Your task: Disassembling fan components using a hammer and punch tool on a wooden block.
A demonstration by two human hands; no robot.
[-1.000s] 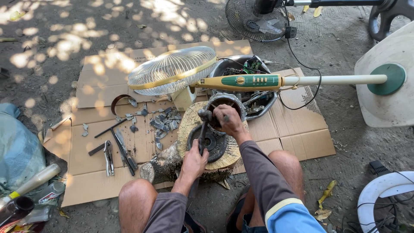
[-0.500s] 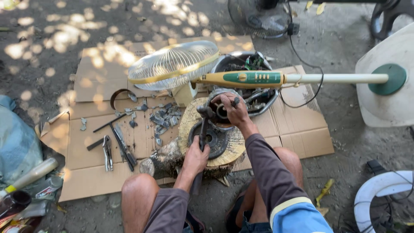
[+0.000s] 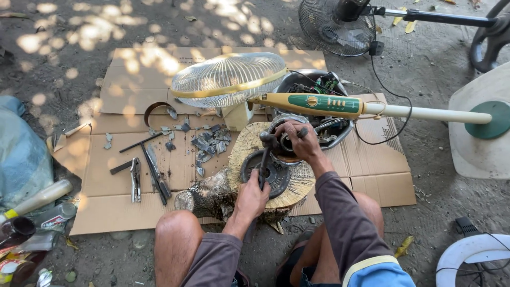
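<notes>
On stump [image 3: 249, 151], right hand [image 3: 297, 141] grips motor [image 3: 284, 146] beside hammer [image 3: 264, 154].

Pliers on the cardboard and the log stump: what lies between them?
In the head view, between the pliers and the stump lie a T-shaped dark tool and scattered grey metal scraps on cardboard.

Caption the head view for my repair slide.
Left hand holds a hammer; right hand steadies a motor on a stump.
</notes>
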